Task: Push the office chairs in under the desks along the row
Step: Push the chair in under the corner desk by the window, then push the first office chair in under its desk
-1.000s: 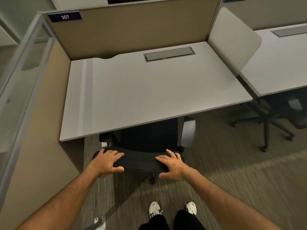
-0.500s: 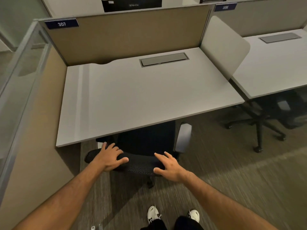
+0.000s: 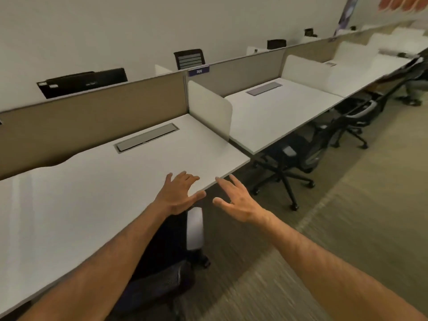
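Note:
The near black mesh office chair [image 3: 162, 283] sits tucked under the near white desk [image 3: 92, 186], its white armrest [image 3: 195, 228] showing at the desk's edge. My left hand [image 3: 179, 194] hovers with fingers spread over the desk's front right corner, holding nothing. My right hand [image 3: 236, 200] is raised beside it over the floor, fingers straight, empty. A second black chair [image 3: 287, 163] stands partly under the neighbouring desk [image 3: 278, 112], its wheeled base out on the carpet. A third chair [image 3: 356, 119] stands farther along the row.
Tan partitions [image 3: 92, 112] back the desks, with a white divider panel [image 3: 208, 107] between the near two. The carpeted aisle [image 3: 359, 216] runs along the right. A person's legs [image 3: 414, 93] show at the far end. Monitors [image 3: 83, 83] stand behind the partition.
Both hands have let go of the near chair's backrest and lifted. My view has swung right along the row, bringing the neighbouring desks and chairs into sight.

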`<control>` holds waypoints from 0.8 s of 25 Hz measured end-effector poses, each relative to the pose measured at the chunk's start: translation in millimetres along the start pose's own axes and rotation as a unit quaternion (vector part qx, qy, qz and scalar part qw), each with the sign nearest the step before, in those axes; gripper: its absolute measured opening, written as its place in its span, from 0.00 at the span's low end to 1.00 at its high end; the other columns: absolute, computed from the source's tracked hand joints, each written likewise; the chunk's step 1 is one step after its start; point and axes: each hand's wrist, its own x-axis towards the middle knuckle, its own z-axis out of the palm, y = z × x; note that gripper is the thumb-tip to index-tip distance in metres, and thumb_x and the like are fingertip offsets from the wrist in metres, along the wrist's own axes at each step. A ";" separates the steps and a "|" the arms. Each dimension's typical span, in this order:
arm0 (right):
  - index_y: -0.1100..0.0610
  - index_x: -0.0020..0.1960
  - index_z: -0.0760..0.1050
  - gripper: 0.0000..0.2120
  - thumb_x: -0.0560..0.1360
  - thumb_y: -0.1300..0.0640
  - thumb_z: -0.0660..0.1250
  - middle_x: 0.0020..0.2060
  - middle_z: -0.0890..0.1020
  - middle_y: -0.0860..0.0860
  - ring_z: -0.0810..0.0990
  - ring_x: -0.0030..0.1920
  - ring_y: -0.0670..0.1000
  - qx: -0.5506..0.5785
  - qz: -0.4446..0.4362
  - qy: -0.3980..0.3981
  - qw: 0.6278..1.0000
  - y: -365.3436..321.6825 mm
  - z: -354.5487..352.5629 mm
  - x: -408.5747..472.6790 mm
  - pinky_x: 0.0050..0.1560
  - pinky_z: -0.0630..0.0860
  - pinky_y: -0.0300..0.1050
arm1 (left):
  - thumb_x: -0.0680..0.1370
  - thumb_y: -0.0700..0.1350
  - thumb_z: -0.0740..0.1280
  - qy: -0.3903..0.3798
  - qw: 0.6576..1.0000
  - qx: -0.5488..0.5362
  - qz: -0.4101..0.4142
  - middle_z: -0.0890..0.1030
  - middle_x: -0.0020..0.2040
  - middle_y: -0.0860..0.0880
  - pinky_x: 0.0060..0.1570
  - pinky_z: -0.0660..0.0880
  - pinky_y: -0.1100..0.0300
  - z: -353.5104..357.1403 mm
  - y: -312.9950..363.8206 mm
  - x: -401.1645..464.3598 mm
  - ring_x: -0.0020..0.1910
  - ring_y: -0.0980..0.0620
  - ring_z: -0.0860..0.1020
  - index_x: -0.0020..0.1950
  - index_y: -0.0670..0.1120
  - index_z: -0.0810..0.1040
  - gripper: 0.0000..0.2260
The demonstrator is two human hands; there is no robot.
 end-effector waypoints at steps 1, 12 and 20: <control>0.37 0.79 0.45 0.37 0.76 0.25 0.52 0.81 0.50 0.40 0.37 0.79 0.44 -0.005 0.010 0.029 1.000 11.8 -25.6 -3.8 0.74 0.38 0.54 | 0.75 0.77 0.44 0.021 1.000 0.004 0.019 0.62 0.82 0.52 0.78 0.43 0.38 -7.2 26.1 19.1 0.82 0.49 0.55 0.80 0.56 0.63 0.41; 0.41 0.80 0.49 0.37 0.77 0.28 0.54 0.81 0.52 0.44 0.40 0.80 0.47 -0.064 0.063 0.220 0.971 185.9 -287.7 -114.1 0.76 0.43 0.57 | 0.75 0.77 0.44 0.125 0.964 -0.044 0.230 0.68 0.79 0.50 0.78 0.48 0.36 -44.1 352.1 175.4 0.80 0.46 0.60 0.78 0.54 0.67 0.41; 0.43 0.81 0.50 0.37 0.77 0.30 0.56 0.81 0.53 0.44 0.40 0.79 0.43 -0.053 0.157 0.285 0.944 312.7 -371.1 -192.3 0.75 0.46 0.54 | 0.80 0.74 0.48 0.096 0.937 -0.050 0.334 0.71 0.76 0.48 0.76 0.58 0.41 -4.4 505.8 265.8 0.76 0.48 0.67 0.78 0.52 0.67 0.36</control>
